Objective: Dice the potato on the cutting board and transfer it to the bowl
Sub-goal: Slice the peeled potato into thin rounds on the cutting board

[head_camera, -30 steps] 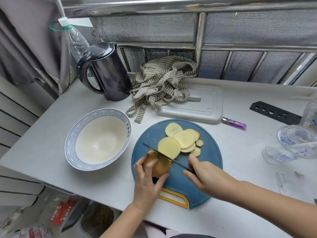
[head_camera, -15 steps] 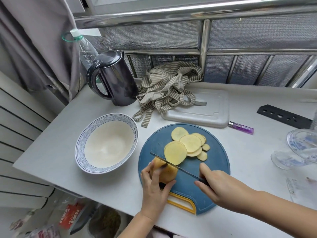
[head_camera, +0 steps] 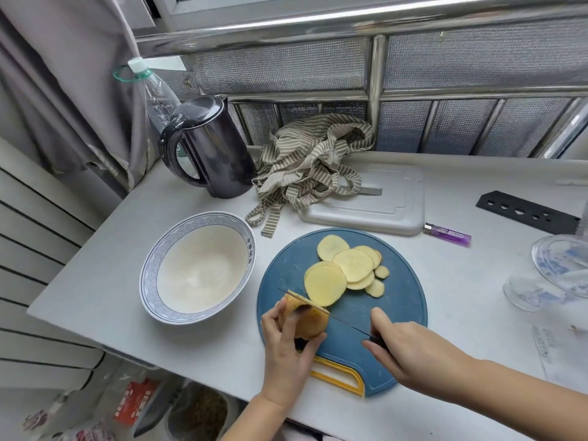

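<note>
— What carries it all?
— A pale grey-white surface [head_camera: 105, 281] under a metal window rail. The largest thing on it is a black plastic electric kettle [head_camera: 219, 154] at the back left, with a clear plastic bottle [head_camera: 156, 90] behind it.
— And the task's things?
— A round blue cutting board with a yellow handle [head_camera: 401, 313] lies near the front edge. Just to its left, not touching, stands a white bowl with a blue wave-patterned rim [head_camera: 197, 268]. Blue characters sit on the rim's right side, too small to read.
— Behind the board?
— A crumpled beige-striped cloth [head_camera: 305, 163] lies partly on a white rectangular plastic board [head_camera: 394, 198].
— The hands?
— The left hand [head_camera: 286, 351] has its grip round a brown-skinned potato chunk [head_camera: 313, 321] at the blue board's front left, with fingers and thumb on either side. The right hand [head_camera: 410, 348] has its grip closed on the dark handle of a thin-bladed knife [head_camera: 346, 324], and the blade lies across the chunk's far end.
— Anything already cut?
— Pale yellow round potato slices [head_camera: 326, 284] overlap in the middle of the blue board, just beyond the blade.
— Any other writing?
— A translucent purple lighter [head_camera: 447, 233], just right of the white board, bears dark print that cannot be read. A red packet [head_camera: 133, 402] below the surface shows white lettering, blurred
</note>
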Action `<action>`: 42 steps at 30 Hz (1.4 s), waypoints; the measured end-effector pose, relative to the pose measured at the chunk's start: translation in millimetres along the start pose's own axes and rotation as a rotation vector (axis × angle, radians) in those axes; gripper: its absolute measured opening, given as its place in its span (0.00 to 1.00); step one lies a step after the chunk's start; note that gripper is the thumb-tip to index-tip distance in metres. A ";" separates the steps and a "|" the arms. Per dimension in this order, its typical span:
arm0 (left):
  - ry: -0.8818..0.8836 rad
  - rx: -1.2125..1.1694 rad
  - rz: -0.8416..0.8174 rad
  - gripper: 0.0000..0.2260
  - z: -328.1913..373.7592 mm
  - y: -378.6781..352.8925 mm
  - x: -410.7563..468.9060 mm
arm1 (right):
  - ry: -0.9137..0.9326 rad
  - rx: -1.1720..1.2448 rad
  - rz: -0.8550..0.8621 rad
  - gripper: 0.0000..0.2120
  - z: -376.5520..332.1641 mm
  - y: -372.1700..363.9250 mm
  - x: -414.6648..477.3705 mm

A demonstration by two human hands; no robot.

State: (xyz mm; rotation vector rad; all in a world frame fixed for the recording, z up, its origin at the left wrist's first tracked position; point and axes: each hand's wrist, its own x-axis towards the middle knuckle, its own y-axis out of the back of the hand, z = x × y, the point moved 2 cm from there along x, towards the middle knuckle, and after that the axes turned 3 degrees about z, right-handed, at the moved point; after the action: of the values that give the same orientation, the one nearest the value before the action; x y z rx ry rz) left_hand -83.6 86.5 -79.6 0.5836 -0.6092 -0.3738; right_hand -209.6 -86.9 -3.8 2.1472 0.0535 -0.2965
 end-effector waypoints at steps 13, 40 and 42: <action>0.012 -0.011 -0.065 0.29 -9.9 2.2 -0.9 | -0.053 0.015 -0.020 0.13 -4.1 -10.0 3.0; -0.033 -0.043 0.006 0.22 -14.0 -3.6 -5.8 | -0.030 -0.137 -0.068 0.09 -10.7 -22.9 46.3; -0.036 -0.031 0.004 0.23 -12.7 -3.4 -4.9 | -0.025 -0.142 -0.055 0.09 -8.6 -24.3 52.9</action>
State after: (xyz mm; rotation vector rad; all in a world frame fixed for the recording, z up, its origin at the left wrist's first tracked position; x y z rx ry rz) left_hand -79.9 91.3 -92.3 0.5473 -0.6376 -0.3902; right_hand -160.4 -70.1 -31.3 2.0027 0.1158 -0.3409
